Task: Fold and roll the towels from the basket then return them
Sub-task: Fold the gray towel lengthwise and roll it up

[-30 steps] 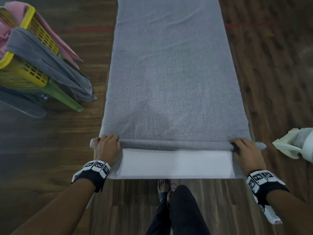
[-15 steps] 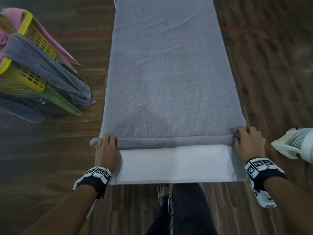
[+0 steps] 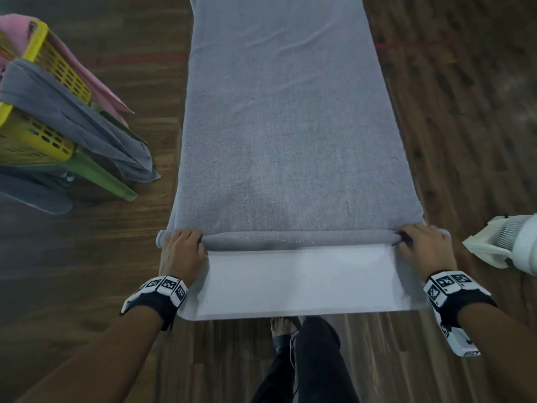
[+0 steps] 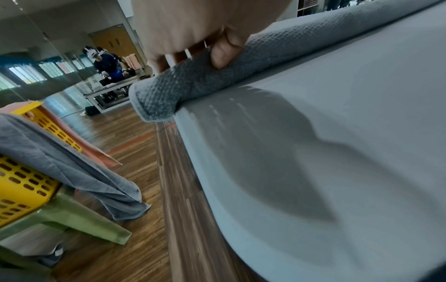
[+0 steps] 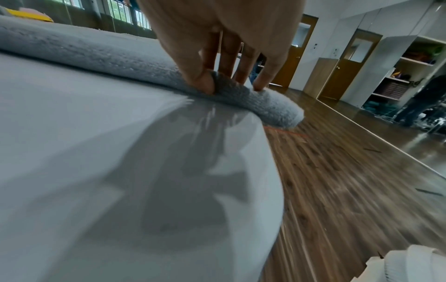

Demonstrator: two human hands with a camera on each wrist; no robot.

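Left hand [image 3: 183, 251] fingers [image 4: 223, 51] curled onto roll's left end | right hand [image 3: 422, 248] thumb and fingers [image 5: 200, 76] pinching right end | grey towel [image 3: 290, 126] rolled at near end, spread flat along white table [image 3: 299, 283] | yellow basket [image 3: 43, 141] left on green stool [image 3: 98, 175], towels draped | white fan [image 3: 505, 245] beside right hand | left wrist view alone shows person in mirror

A white table [image 3: 299, 283] stands on a wood floor [image 3: 465, 112]. A grey towel [image 3: 290, 126] lies along it, its near end rolled.
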